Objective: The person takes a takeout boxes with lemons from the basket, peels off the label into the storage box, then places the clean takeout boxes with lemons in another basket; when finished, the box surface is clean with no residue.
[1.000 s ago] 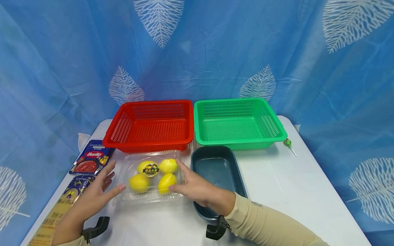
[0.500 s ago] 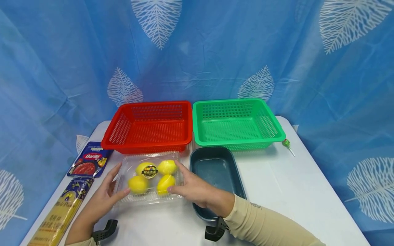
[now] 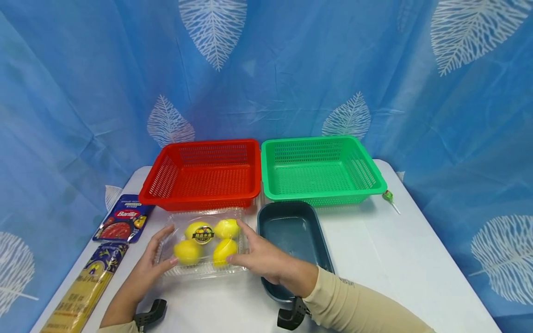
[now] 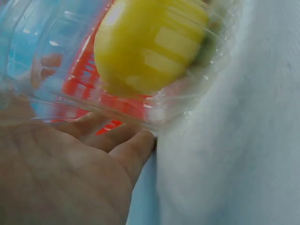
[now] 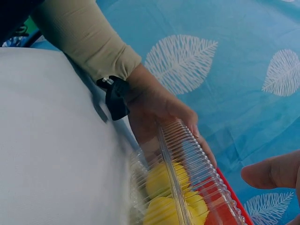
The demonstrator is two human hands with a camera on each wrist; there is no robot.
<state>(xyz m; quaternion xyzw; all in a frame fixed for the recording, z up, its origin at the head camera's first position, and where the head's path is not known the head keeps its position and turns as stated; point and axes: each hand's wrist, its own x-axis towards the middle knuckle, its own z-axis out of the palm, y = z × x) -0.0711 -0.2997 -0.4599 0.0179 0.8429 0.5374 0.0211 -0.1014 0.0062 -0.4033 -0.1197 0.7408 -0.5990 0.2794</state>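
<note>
A clear plastic box (image 3: 208,268) with a fruit label on its lid stands in front of the red basket. Several yellow lemons (image 3: 188,251) lie inside it. My left hand (image 3: 146,268) holds the box's left end, thumb at the front and fingers along the side. In the left wrist view, the fingers (image 4: 133,152) lie along the clear wall beside a lemon (image 4: 150,47). At the right end my right hand (image 3: 264,256) spans the box, index finger towards the back and thumb at the front. One digit of that hand (image 5: 272,173) shows in the right wrist view.
The red basket (image 3: 200,203) and green basket (image 3: 325,190) stand side by side at the back. A dark blue tray (image 3: 316,231) lies under my right forearm. A Barilla sauce pouch (image 3: 125,219) and pasta packet (image 3: 83,291) lie left; a lollipop (image 3: 389,196) lies right.
My left hand has moved right, from beside the box onto its left end. My right hand keeps its place at the right end.
</note>
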